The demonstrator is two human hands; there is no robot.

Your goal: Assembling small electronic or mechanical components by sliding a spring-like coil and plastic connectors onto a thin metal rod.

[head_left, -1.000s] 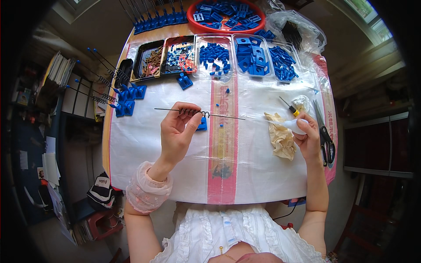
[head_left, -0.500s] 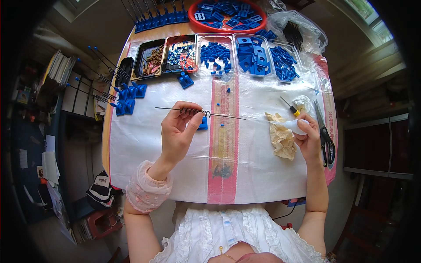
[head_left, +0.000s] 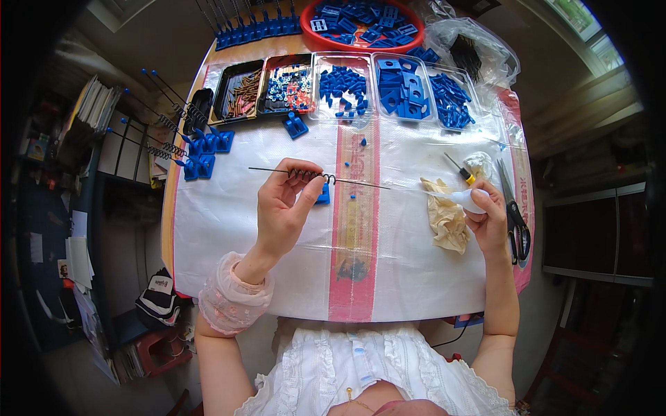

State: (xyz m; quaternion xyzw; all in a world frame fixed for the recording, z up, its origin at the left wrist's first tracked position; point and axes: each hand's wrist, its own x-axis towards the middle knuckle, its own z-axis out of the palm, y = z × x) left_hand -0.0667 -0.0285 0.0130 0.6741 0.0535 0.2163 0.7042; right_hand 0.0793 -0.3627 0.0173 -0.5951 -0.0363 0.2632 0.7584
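- Left fingers [head_left: 309, 197]: closed in a pinch on the coiled middle of the rod.
- Rod [head_left: 364, 184]: thin, black; straight ends jut out either side of the left fingers.
- Right fingers [head_left: 494, 208]: curled closed round the bottle.
- Bottle [head_left: 472, 200]: white; narrow end towards the left fingers.
- Block [head_left: 323, 196]: blue, behind the left thumb, partly hidden by it.
- Bits [head_left: 363, 142]: small, blue, loose on the worktop [head_left: 409, 284], right of the left fingers.
- Paper [head_left: 447, 225]: tan, crumpled, just left of the right fingers, partly behind the bottle.
- Screwdriver [head_left: 460, 169]: just beyond the right fingers.
- Scissors [head_left: 514, 218]: just right of the right fingers.
- Trays [head_left: 226, 93]: five, filled, in a row beyond both hands.
- Basin [head_left: 333, 46]: red, beyond the trays.
- Stands [head_left: 200, 166]: blue, with coiled rods, well left of the left fingers.
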